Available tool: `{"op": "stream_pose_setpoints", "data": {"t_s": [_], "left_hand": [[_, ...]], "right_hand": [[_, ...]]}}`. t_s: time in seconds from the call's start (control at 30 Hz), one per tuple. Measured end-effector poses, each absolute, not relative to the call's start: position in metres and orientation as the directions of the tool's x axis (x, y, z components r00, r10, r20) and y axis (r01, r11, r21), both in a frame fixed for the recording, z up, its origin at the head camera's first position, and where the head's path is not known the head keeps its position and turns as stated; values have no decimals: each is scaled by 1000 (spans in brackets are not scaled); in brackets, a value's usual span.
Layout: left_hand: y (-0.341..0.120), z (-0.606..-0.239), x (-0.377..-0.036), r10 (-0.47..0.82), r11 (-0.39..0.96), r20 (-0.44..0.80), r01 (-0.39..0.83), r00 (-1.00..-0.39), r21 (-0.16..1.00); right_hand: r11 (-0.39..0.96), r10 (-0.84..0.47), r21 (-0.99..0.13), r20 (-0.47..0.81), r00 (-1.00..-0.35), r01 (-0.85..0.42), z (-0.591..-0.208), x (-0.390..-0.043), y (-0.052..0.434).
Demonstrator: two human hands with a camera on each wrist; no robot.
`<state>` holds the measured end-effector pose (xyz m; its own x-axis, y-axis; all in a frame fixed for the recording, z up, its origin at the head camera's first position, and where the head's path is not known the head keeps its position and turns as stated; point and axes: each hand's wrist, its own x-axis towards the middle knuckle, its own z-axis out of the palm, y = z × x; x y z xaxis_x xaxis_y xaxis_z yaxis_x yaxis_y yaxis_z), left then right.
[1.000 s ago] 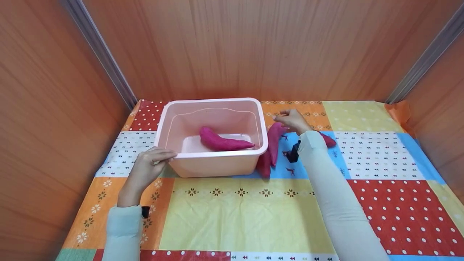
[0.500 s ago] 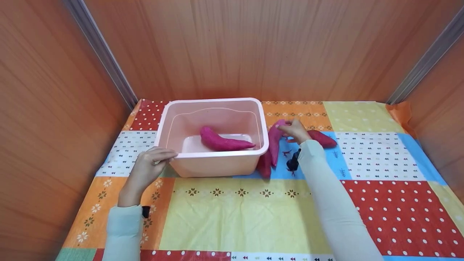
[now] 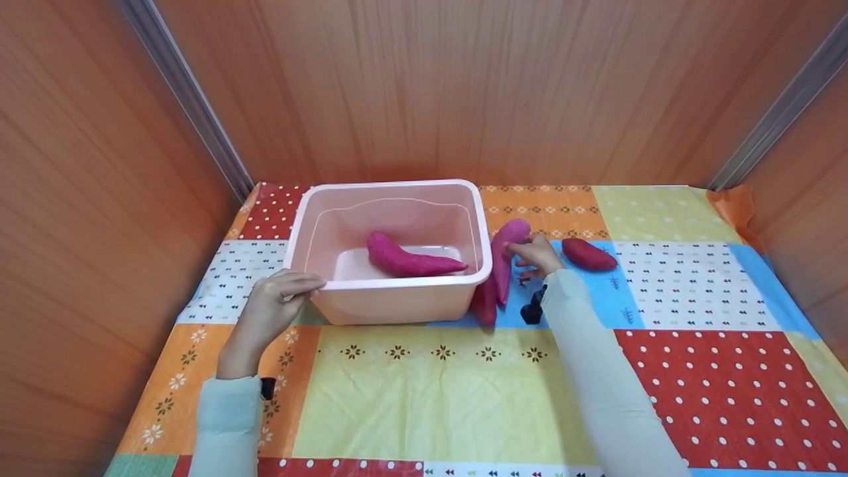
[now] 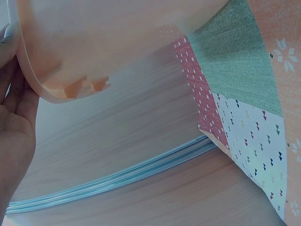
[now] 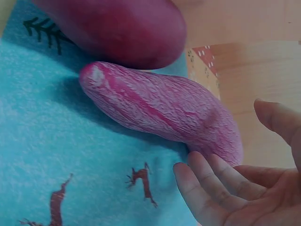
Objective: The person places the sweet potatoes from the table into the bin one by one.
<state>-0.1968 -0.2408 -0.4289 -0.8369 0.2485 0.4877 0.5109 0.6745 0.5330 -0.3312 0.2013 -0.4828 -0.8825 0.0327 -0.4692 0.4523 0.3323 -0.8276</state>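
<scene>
My left hand [image 3: 262, 315] grips the near left corner of a pale pink plastic tub [image 3: 391, 301]; the left wrist view shows its fingers at the tub's rim [image 4: 29, 77]. Inside the tub lies a magenta sweet potato [image 3: 411, 262]. Along the tub's right side rest a lighter pink sweet potato [image 3: 501, 275] and a darker one [image 3: 486, 308], partly hidden by the tub. My right hand [image 3: 540, 256] is beside the lighter one. Seen from the right wrist, its thumb is spread from its fingers [image 5: 225, 183], and the fingertips overlap that sweet potato's end.
A red sweet potato [image 3: 588, 255] lies on its own to the right of my right hand. The patchwork-patterned tablecloth [image 3: 424, 397] covers the table. Wood-grain panels [image 3: 424, 93] with metal corner strips stand at the back and both sides.
My right hand has come down and toward me, from the far end of the lighter sweet potato to beside its middle. The red sweet potato is now fully uncovered. My left hand stays put.
</scene>
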Motion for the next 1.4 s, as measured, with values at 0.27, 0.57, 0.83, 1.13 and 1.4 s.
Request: {"op": "stream_pose_setpoints", "data": {"t_s": [0.27, 0.57, 0.83, 1.13, 1.4], "left_hand": [[-241, -431, -195, 245, 678, 486, 506, -839, 533], [-240, -429, -195, 228, 683, 454, 474, -861, 556], [-240, -429, -195, 221, 688, 427, 450, -877, 569], [-239, -429, -194, 236, 684, 473, 490, -849, 540], [-239, -428, -195, 229, 686, 448, 470, -864, 555]], "right_hand": [[326, 44, -805, -510, -859, 495, -494, -330, 197], [304, 6, -816, -515, -857, 492, -504, -330, 194], [253, 10, -816, -535, -845, 520, -509, -330, 192], [241, -9, -852, -480, -877, 464, -513, -328, 191], [228, -6, -855, -480, -877, 467, -516, -330, 190]]}}
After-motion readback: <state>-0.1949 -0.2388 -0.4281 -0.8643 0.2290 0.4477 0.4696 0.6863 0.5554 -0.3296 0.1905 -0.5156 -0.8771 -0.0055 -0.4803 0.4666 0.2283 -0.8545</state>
